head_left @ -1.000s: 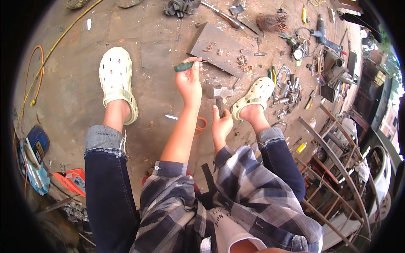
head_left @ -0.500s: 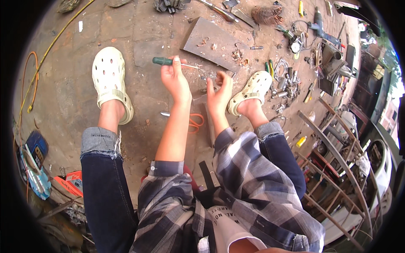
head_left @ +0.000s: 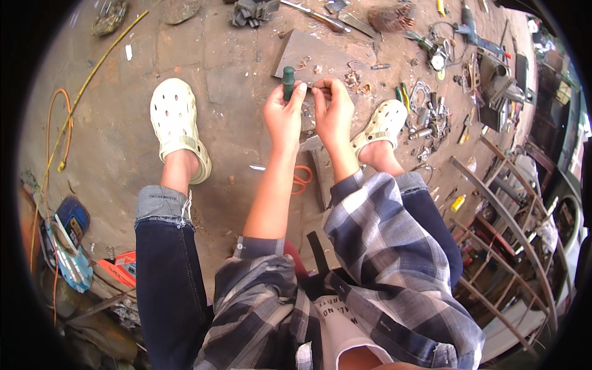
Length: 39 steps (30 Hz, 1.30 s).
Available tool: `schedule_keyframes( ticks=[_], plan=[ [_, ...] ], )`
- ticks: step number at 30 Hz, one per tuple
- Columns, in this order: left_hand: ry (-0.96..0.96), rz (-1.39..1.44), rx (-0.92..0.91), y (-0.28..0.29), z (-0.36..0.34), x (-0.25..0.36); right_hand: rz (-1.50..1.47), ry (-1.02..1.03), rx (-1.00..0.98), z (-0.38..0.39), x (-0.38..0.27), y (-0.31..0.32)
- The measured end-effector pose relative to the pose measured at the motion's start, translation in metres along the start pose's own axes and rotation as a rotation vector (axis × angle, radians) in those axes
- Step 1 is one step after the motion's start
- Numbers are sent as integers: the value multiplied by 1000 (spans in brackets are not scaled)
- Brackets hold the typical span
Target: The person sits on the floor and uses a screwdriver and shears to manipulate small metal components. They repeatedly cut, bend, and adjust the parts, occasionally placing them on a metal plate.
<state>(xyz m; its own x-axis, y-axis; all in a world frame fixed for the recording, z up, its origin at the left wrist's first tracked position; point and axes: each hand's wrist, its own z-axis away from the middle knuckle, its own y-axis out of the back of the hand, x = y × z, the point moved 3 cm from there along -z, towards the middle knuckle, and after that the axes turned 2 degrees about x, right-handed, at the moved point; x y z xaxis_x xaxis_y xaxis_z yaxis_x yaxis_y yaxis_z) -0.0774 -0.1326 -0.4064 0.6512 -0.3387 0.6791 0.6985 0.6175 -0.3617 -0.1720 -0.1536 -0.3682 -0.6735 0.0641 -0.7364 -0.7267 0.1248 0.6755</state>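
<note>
My left hand (head_left: pixel 282 120) grips a green-handled screwdriver (head_left: pixel 288 77), its handle standing up between thumb and fingers. Close beside it, my right hand (head_left: pixel 333 117) has thumb and fingertips pinched together on something small, hard to make out. A dark metal plate (head_left: pixel 296 49) with copper-coloured scraps (head_left: pixel 351 77) lies just beyond both hands. Beneath my wrists, the hammer (head_left: pixel 324 179) rests on the ground, partly hidden by my right arm. An orange-handled cutting tool (head_left: pixel 302 179) lies beside my left forearm.
Scattered metal parts (head_left: pixel 431 117), pliers (head_left: pixel 404 95) and a drill-like tool (head_left: pixel 468 31) are at the right. A metal frame (head_left: pixel 518 228) stands at lower right. Yellow (head_left: pixel 98 61) and orange cords (head_left: pixel 49 117) run along the left, near a blue-and-teal container (head_left: pixel 74 259). My shoes (head_left: pixel 176 117) flank the work.
My right hand has let go of the hammer, now lying down, and closed its fingertips beside my left hand. The screwdriver's handle has turned from sideways to upright.
</note>
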Motion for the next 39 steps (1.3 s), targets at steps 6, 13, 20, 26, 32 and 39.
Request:
schedule_keyframes(
  ticks=[6, 13, 20, 26, 32, 39],
  plan=[
    [-23, 195, -287, -43, 68, 86, -269, -12, 153, 7, -103, 85],
    [-114, 222, -526, -59, 179, 176, -505, 150, 264, 43, -201, 182],
    [-359, 143, -697, -48, 265, 212, -426, 401, 312, 98, -248, 247],
    [-852, -102, -752, -40, 319, 231, -536, 400, 310, 140, -259, 279],
    [-966, -186, -773, -32, 345, 232, -817, 220, 220, 165, -263, 285],
    [-590, 29, -791, -23, 356, 221, -803, 167, 73, 176, -269, 289]
  ],
)
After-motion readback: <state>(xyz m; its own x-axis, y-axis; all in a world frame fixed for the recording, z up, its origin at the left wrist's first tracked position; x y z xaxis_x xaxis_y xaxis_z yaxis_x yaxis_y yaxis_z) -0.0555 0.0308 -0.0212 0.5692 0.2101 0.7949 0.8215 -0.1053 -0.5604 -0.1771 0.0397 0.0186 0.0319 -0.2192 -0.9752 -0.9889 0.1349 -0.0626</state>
